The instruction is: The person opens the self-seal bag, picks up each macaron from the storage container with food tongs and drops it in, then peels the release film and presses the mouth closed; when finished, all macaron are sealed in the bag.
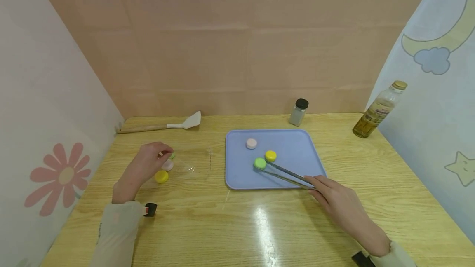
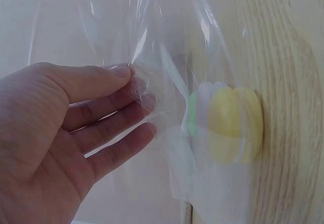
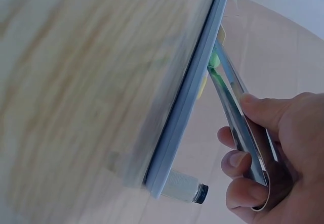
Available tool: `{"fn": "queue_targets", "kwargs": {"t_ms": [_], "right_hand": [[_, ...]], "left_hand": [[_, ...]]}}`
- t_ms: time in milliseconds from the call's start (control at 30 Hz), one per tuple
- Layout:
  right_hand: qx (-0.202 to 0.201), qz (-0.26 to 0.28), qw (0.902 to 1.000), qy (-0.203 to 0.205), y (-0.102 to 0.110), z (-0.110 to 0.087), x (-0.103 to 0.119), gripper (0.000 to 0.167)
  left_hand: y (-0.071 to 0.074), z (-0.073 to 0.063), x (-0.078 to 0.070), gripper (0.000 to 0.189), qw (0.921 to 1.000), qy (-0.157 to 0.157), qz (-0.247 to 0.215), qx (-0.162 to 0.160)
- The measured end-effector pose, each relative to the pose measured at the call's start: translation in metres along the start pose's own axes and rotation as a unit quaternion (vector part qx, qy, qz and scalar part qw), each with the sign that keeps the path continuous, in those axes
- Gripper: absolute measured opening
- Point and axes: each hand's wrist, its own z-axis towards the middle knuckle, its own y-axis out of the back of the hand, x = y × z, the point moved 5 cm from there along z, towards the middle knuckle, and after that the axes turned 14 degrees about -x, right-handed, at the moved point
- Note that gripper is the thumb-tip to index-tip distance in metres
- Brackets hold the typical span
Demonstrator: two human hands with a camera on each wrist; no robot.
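Note:
My left hand (image 1: 142, 164) pinches the upper part of a clear plastic bag (image 2: 147, 32) between thumb and fingers. Seen through its film are a yellow macaron (image 1: 161, 176), a pale pink one (image 1: 168, 165) and a green one (image 1: 172, 156) partly behind the fingers. My right hand (image 1: 339, 203) grips metal tongs (image 1: 289, 172), whose tips lie on either side of another green macaron (image 1: 260, 163). That macaron is on the blue tray (image 1: 237, 174), close beside a yellow macaron (image 1: 271, 155); a pale pink macaron (image 1: 251, 144) sits farther back on the tray.
A white spatula (image 1: 191, 120) with a wooden handle lies along the back left of the wooden table. Behind the tray stands a small black-capped jar (image 1: 298, 112). An oil bottle (image 1: 375, 112) is at the back right, near the side wall.

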Motion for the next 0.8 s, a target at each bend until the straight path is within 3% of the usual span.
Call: {"fn": "queue_targets", "kwargs": {"t_ms": [333, 600, 800], "right_hand": [[-0.016, 0.010, 0.9996, 0.021, 0.000, 0.007, 0.008, 0.048], [-0.031, 0.027, 0.9975, 0.058, -0.006, 0.022, 0.024, 0.034], [-0.035, 0.035, 0.9959, 0.076, -0.014, 0.036, 0.035, 0.036]], "left_hand": [[-0.001, 0.000, 0.002, 0.011, 0.9999, -0.006, -0.002, -0.009], [-0.001, -0.001, 0.001, 0.011, 0.9999, -0.009, -0.001, -0.012], [-0.001, 0.000, 0.001, 0.010, 0.9998, -0.015, -0.001, -0.014]]}}
